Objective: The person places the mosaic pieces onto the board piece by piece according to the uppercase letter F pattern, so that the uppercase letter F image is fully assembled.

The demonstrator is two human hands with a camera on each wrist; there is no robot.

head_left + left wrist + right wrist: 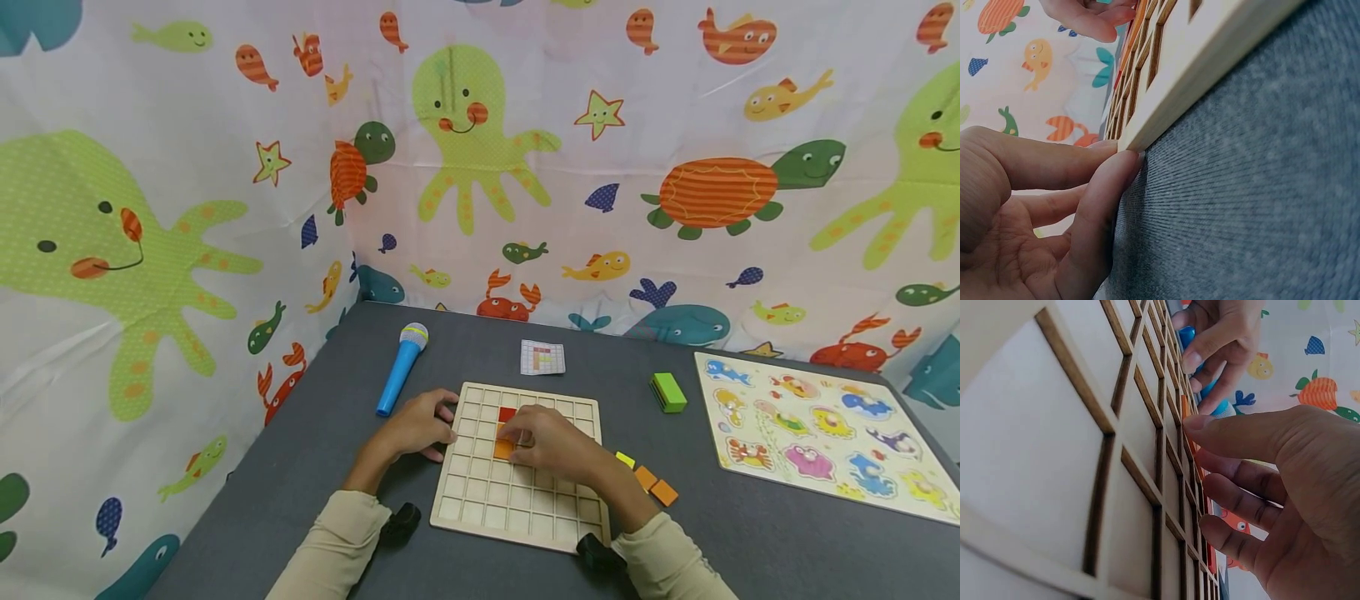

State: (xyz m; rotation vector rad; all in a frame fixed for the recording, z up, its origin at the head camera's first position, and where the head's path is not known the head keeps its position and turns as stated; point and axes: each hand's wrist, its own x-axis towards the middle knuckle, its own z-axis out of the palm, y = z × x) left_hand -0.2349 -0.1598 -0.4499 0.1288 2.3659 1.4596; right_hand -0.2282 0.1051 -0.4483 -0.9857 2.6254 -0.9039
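Note:
A pale wooden grid board [487, 504] lies on the grey tabletop. My left hand [422, 423] pinches its left edge between thumb and finger, as the left wrist view shows with the board's rim [1179, 94] at the fingertips. My right hand [551, 442] is over the upper middle of the grid, its thumb and fingers bent around an orange tile [504, 449] in the cells. Close beyond it a red tile [507, 413] sits in the same column. From the right wrist, the thumb [1235, 434] presses against the orange tile [1186, 409]; the fingers partly hide the tiles.
Right of the board lie a yellow tile [625, 459] and loose orange tiles [663, 492]. Farther back are a green block stack [667, 392] and a small pattern card [542, 357]. A blue toy microphone [401, 371] lies left; a sea-animal puzzle [772, 429] lies far right.

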